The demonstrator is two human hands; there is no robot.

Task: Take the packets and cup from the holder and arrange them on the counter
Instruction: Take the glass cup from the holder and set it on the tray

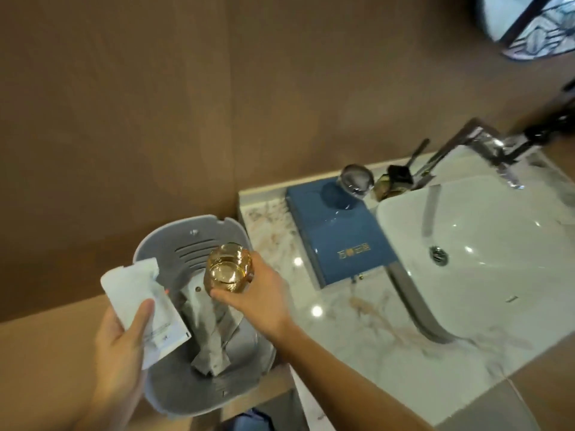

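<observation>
Cup [229,268], amber glass, sits gripped in my right hand [258,298] above the grey holder [174,384]; my left hand [119,334] pinches white packets [141,303]. I should carry it level toward two o'clock, onto bare counter [357,321].

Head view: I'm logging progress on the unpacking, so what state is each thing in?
left hand: holding white packets
right hand: gripping amber glass cup, lifted over holder
grey holder: grey packets inside
blue tray: clear glass on it
</observation>
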